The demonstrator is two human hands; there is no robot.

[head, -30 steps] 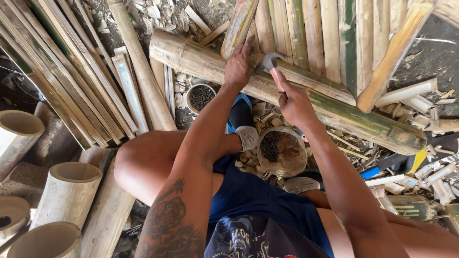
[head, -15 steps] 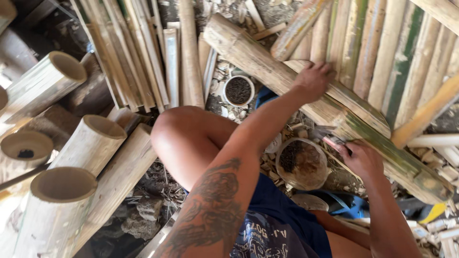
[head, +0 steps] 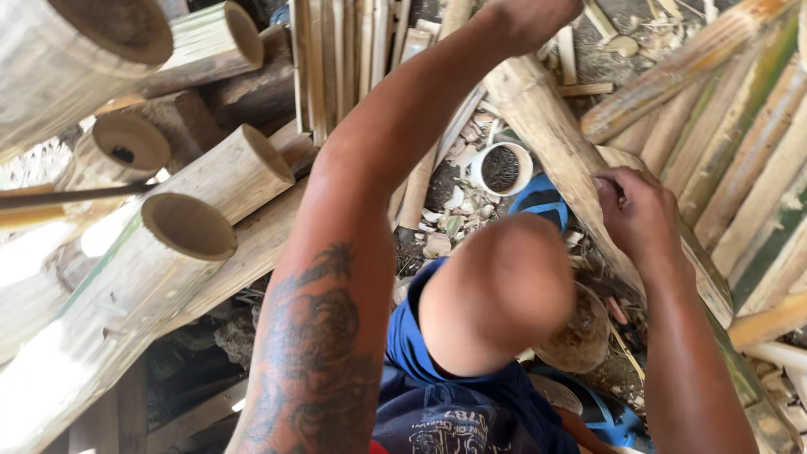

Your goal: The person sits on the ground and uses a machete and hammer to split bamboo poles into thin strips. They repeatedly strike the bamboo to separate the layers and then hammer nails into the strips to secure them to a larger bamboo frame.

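Observation:
A long peeled bamboo pole (head: 565, 160) lies slanted from top centre down to the lower right, across my lap. My left hand (head: 531, 18) reaches out at the end of my tattooed arm and is closed on the pole's upper end; the top edge of the view cuts it off partly. My right hand (head: 637, 212) sits lower on the same pole with its fingers curled around a small dark tool (head: 619, 190) pressed to the pole's edge. The hand hides most of the tool. My bare knee (head: 496, 286) is raised between the two arms.
Thick cut bamboo sections (head: 189, 229) with hollow ends are piled at the left. Split slats (head: 353, 50) stand at top centre, and more poles (head: 740, 134) at the right. A white cup (head: 502, 168), a blue sandal (head: 540, 202) and a brown bowl (head: 582, 336) lie among chips on the ground.
The view has swung left and moved closer. My left hand slid up the pole toward its far end. My right hand stayed on the pole's lower part.

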